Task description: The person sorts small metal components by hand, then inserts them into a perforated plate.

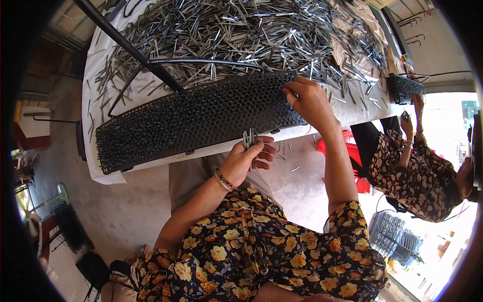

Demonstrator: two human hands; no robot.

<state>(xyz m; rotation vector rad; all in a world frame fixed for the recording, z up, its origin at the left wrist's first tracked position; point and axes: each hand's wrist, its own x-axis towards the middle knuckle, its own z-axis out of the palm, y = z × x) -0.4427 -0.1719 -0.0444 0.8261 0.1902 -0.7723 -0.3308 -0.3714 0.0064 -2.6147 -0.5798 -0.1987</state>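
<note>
A long black rack point(226, 128) with rows of round holes lies across the near edge of the table. Its left part bristles with small dark upright pieces, while holes along the middle and near side show bare. Below the rack's near edge, my left hand point(241, 160) is closed around a small bundle of thin metal strips point(249, 137), their ends sticking up past the thumb. My right hand point(311, 103) is at the rack's right end, thumb and fingers pinched together over the holes. What sits between those fingertips is hidden.
A wide heap of loose metal strips point(226, 43) covers the white-sheeted table point(103, 65) beyond the rack. A black metal bar point(123, 43) slants in from the upper left. At right, another person point(410, 171) works at a similar rack point(402, 89), near a red stool point(322, 147).
</note>
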